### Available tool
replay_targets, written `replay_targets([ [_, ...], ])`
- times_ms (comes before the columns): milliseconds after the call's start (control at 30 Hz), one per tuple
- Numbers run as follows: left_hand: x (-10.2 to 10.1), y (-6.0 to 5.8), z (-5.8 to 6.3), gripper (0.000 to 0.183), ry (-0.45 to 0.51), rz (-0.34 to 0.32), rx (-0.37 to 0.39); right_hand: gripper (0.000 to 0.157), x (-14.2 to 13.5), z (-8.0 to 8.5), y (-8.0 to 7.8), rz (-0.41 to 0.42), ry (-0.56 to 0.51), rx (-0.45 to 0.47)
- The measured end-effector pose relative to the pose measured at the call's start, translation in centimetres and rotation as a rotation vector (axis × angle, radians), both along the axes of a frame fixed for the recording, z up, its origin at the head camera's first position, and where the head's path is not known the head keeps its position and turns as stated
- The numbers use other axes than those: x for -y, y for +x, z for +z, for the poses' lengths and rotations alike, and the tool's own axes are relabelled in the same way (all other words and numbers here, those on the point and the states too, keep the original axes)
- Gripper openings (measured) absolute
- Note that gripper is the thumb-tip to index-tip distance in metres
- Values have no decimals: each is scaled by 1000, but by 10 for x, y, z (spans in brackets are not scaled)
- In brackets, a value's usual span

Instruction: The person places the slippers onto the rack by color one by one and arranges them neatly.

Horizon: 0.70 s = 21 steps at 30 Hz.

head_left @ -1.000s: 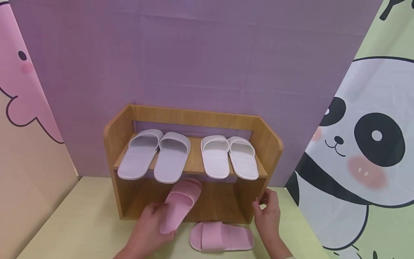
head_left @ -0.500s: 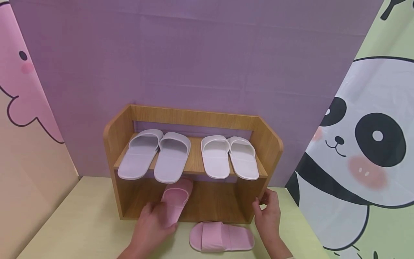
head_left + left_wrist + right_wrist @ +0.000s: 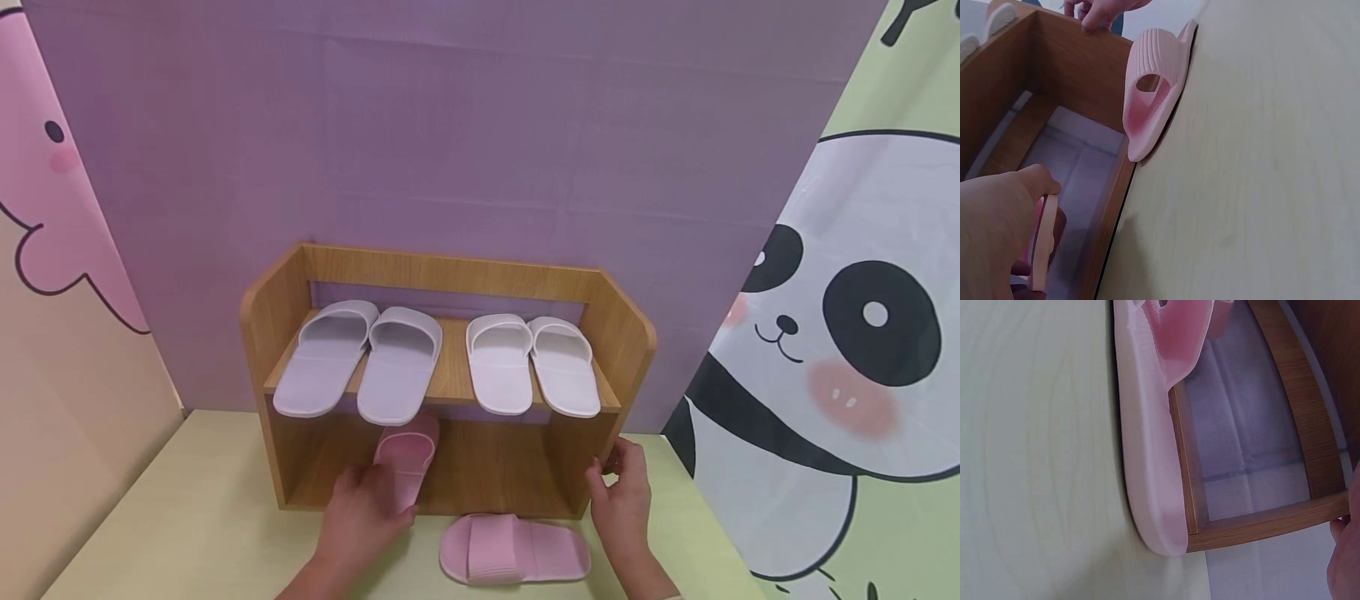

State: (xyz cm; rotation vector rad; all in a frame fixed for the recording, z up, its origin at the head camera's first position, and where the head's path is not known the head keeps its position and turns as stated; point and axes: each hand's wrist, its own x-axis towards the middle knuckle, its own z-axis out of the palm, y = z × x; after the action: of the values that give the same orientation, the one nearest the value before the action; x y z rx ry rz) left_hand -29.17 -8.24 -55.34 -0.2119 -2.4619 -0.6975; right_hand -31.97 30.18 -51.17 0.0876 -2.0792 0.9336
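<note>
My left hand (image 3: 363,508) pinches a pink slipper (image 3: 408,468) by its heel end. The slipper's strap end reaches into the lower compartment of a wooden shoe rack (image 3: 510,467), on its left half, toe pointing away. In the left wrist view the held slipper (image 3: 1046,240) shows edge-on between thumb and fingers. My right hand (image 3: 624,500) holds the front edge of the rack's right side panel, thumb inside and fingers outside. A second pink slipper (image 3: 547,550) lies crosswise on the table in front of the rack, its strap end to the left.
On the upper shelf sit a pale lilac pair of slippers (image 3: 396,367) at left and a white pair of slippers (image 3: 501,367) at right, heels overhanging the front edge. A purple backdrop (image 3: 465,125) stands behind the rack on the pale table (image 3: 165,508).
My left hand has moved the pink slipper deeper into the lower compartment and turned it straighter. My right hand stays at the side panel, and the other slippers have not moved.
</note>
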Motion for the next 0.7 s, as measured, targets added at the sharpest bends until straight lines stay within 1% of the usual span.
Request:
replay_targets([
  [100,-3,-4,-1,66,3,7,71,39,0,0,0,3,0,-6],
  [233,-5,-8,-3,71,-17,18,123,39,0,-1,-1,15,2,-43],
  [367,-5,-10,-4,71,-21,19,147,38,-1,-2,-2,17,5,-54],
  [567,-5,-12,-6,76,-8,29,204,38,-1,-2,-1,17,12,-61],
  [700,-6,-14,-9,81,6,42,230,38,-1,-2,-1,13,8,-45],
])
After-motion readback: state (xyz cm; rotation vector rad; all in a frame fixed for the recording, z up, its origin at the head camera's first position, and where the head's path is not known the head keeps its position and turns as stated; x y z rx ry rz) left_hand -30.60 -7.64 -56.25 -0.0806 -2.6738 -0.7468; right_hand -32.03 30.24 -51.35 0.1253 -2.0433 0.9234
